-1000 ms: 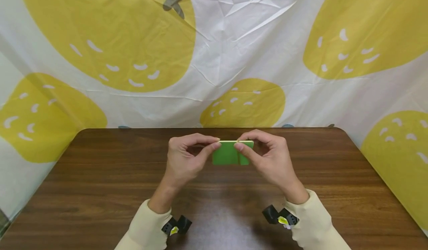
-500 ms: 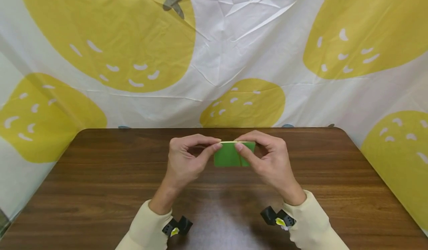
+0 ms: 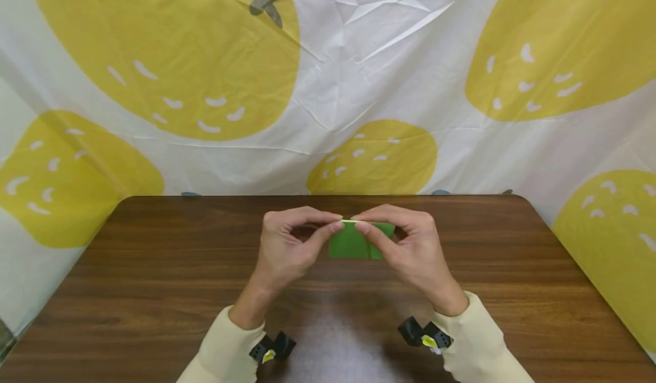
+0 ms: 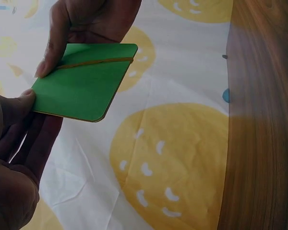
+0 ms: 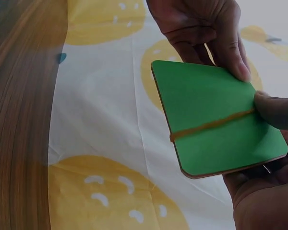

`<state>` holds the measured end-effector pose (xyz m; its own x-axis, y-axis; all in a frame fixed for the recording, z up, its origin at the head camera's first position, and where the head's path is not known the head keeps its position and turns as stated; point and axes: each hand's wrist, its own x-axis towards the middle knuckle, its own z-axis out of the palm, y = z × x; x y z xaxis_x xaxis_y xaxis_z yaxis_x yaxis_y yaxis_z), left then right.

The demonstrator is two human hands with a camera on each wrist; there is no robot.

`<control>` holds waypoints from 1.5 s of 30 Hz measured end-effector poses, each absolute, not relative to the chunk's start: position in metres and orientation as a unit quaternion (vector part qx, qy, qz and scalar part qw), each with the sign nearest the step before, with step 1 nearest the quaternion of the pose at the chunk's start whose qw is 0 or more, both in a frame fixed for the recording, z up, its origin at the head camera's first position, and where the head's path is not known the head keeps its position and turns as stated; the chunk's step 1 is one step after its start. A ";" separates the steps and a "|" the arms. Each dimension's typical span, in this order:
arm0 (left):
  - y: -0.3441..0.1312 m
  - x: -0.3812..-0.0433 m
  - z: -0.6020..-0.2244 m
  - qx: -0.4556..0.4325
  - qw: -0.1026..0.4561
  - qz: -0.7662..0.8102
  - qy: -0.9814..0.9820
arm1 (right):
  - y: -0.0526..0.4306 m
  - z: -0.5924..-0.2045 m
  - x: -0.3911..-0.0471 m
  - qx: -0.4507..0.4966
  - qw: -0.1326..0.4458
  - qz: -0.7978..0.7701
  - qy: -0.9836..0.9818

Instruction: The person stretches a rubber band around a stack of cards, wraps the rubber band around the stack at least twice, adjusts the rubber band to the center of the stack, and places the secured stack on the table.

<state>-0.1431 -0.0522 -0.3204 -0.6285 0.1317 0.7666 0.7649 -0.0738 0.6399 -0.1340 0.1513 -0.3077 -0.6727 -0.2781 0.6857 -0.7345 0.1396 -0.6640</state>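
Between both hands is a small green notebook [image 3: 348, 246] with rounded corners, held up above the table. A brownish elastic band [image 5: 213, 124] crosses its cover, nearer the right-hand end. My left hand [image 3: 287, 243] pinches the top edge by its left corner, thumb on the near face. Close beside it, my right hand [image 3: 407, 241] pinches the same edge, with its thumb over part of the cover. In the left wrist view the green cover [image 4: 81, 91] looks flat and closed. Fingers hide the far face in the head view.
A brown wooden table [image 3: 154, 292] lies beneath the hands. Behind and at both sides hangs a white cloth [image 3: 246, 167] with large yellow fruit shapes. Small black cameras [image 3: 274, 346] are strapped at both wrists, over cream sleeves [image 3: 225, 343].
My right fingertips have shifted left along the notebook's top edge, closer to the left fingertips. The notebook has dropped slightly and moved a little right. Both hands keep their pinch.
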 end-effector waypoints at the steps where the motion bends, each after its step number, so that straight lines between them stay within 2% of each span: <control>1: -0.052 -0.143 -0.320 -0.353 0.246 -0.642 -0.634 | 0.151 -0.308 -0.134 0.346 0.206 0.554 -0.729; 14: -0.053 -0.140 -0.317 -0.358 0.240 -0.640 -0.636 | 0.151 -0.305 -0.133 0.324 0.176 0.546 -0.752; 27: -0.058 -0.142 -0.315 -0.338 0.246 -0.641 -0.644 | 0.159 -0.303 -0.135 0.297 0.150 0.606 -0.723; 45: -0.052 -0.139 -0.318 -0.339 0.237 -0.649 -0.638 | 0.149 -0.308 -0.131 0.313 0.188 0.589 -0.721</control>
<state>-0.1388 -0.0517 -0.3177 -0.6568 0.1251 0.7436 0.7414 -0.0726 0.6671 -0.1307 0.1490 -0.3075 -0.7339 -0.2300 0.6392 -0.6722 0.1106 -0.7320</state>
